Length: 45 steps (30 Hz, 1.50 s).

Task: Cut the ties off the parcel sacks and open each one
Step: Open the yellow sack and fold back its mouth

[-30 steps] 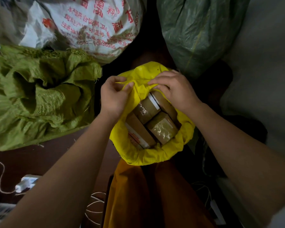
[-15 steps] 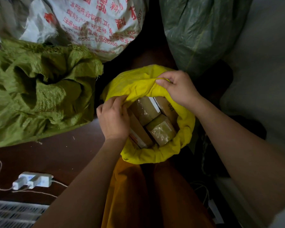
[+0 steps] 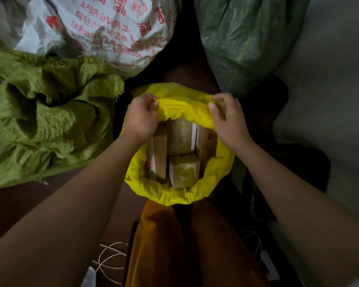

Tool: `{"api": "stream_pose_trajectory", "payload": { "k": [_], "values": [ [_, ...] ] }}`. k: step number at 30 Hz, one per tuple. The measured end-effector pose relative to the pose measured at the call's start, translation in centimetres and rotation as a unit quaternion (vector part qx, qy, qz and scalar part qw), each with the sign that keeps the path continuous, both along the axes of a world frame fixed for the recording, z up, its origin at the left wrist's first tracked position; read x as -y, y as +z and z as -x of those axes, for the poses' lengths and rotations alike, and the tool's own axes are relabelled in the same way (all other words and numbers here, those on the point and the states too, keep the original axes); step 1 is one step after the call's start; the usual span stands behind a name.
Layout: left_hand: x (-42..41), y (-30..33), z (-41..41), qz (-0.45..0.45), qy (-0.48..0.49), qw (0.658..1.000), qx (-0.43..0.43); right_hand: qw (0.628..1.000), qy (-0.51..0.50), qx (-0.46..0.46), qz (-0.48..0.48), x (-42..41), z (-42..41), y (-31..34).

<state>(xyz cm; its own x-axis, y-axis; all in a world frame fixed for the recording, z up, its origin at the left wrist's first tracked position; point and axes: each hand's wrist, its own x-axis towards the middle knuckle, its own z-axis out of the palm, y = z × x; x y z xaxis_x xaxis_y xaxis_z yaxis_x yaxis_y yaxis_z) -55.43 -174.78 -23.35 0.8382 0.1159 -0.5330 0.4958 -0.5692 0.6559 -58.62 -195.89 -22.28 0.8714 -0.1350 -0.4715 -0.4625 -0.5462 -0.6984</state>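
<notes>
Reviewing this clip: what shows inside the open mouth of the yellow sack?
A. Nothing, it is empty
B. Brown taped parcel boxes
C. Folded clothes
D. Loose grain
B: brown taped boxes stand packed together inside the yellow sack, whose far rim the left hand and right hand grip.

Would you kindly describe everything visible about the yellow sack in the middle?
The yellow sack looks like thin, smooth fabric or plastic, bright yellow. It stands upright on the floor with its mouth open and its rim rolled outward. No tie shows on it. The left hand and right hand each grip the far rim. Inside, several brown taped parcels stand packed together. An olive woven sack lies to its left.
</notes>
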Motion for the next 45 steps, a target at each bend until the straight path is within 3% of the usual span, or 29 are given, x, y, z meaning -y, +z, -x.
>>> {"api": "stream_pose_trajectory", "payload": {
  "k": [3, 5, 7, 11, 15, 19, 25, 28, 30, 32, 35, 37, 45],
  "values": [
    [0.7, 0.0, -1.2, 0.005, 0.009, 1.000, -0.010, 0.985, 0.115, 0.117, 0.052, -0.4, 0.3, -0.1],
    [0.9, 0.2, -1.6, 0.001, 0.010, 1.000, -0.010, 0.966, 0.205, 0.126, 0.096, -0.6, 0.2, -0.4],
    [0.8, 0.6, -1.6, 0.007, 0.007, 1.000, -0.003, 0.962, 0.222, 0.132, 0.089, -0.5, -0.1, -0.9],
    [0.2, 2.0, -0.4, 0.018, -0.002, 0.999, 0.046, 0.979, 0.174, 0.106, 0.011, -0.2, -1.1, -0.8],
    [0.2, 3.4, 2.7, -0.169, -0.058, 0.975, 0.131, 0.985, 0.152, 0.069, -0.034, 0.1, -1.8, -0.5],
    [1.1, 3.0, 4.9, -0.264, -0.051, 0.959, 0.091, 0.992, 0.108, 0.032, -0.049, 0.4, -3.0, -0.5],
    [0.6, 2.8, 2.9, -0.109, 0.022, 0.987, 0.113, 0.996, 0.042, -0.037, -0.068, 1.1, -3.9, -0.8],
    [-0.4, 3.2, 0.6, 0.002, 0.005, 0.997, 0.072, 0.987, -0.015, -0.105, -0.117, 2.2, -3.4, -0.9],
    [-0.3, 3.1, -0.5, 0.028, 0.007, 0.999, 0.036, 0.979, -0.057, -0.137, -0.138, 2.5, -2.9, -1.0],
    [0.2, 2.7, -1.1, -0.004, 0.010, 0.999, 0.031, 0.972, -0.108, -0.143, -0.151, 2.3, -2.6, -1.3],
    [1.1, 2.5, -0.4, -0.150, -0.015, 0.985, 0.081, 0.970, -0.160, -0.122, -0.133, 2.0, -3.3, -1.4],
    [1.3, 2.8, 0.7, -0.200, -0.009, 0.975, 0.100, 0.971, -0.177, -0.109, -0.119, 2.2, -3.7, -1.5],
    [0.6, 2.2, 2.1, -0.125, 0.074, 0.972, 0.183, 0.973, -0.178, -0.103, -0.106, 3.1, -3.4, -2.0]
  ]
}}
